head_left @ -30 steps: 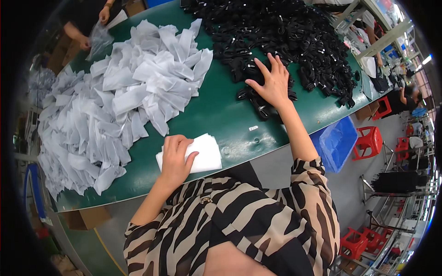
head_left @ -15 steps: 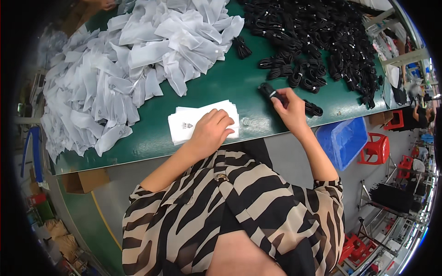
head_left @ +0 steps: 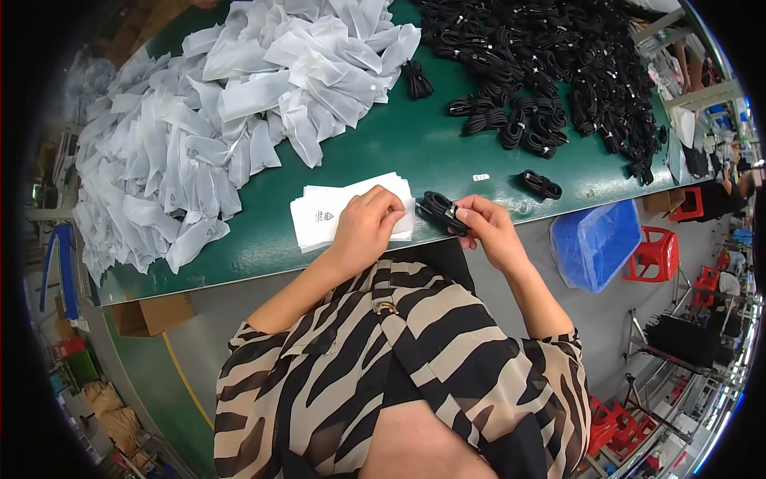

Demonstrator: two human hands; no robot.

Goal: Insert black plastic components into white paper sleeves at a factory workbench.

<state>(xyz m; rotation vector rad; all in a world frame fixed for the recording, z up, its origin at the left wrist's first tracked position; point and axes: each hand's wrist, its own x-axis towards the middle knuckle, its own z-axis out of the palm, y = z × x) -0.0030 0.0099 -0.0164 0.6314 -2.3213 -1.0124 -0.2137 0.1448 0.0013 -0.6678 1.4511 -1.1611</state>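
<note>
Black and coiled, the cable bundle (head_left: 440, 211) is sitting right at the near edge of the green table (head_left: 399, 144), pinched in the fingers of the right hand (head_left: 488, 227), which is clenching around its right end. Just beside it, the left hand (head_left: 365, 223) is pressing down on a small stack of white flat bags (head_left: 335, 209), fingers curled at the stack's right edge, almost touching the bundle; whether it is gripping a bag or only resting on one is not clear. Both hands are working at the table's rim, over the person's striped top (head_left: 399, 359).

Beyond them, a band of bare green surface is lying open between the stack and the piles. One loose cable coil (head_left: 542, 184) is lying alone to the right, near the edge. Farther back, a big heap of black cable coils (head_left: 550, 64) is filling the right of the table, and a sprawling heap of white bags (head_left: 223, 112) is covering the left, spilling toward the left rim. Off the table to the right, a blue bin (head_left: 598, 243) and a red stool (head_left: 654, 254) are standing on the floor.
</note>
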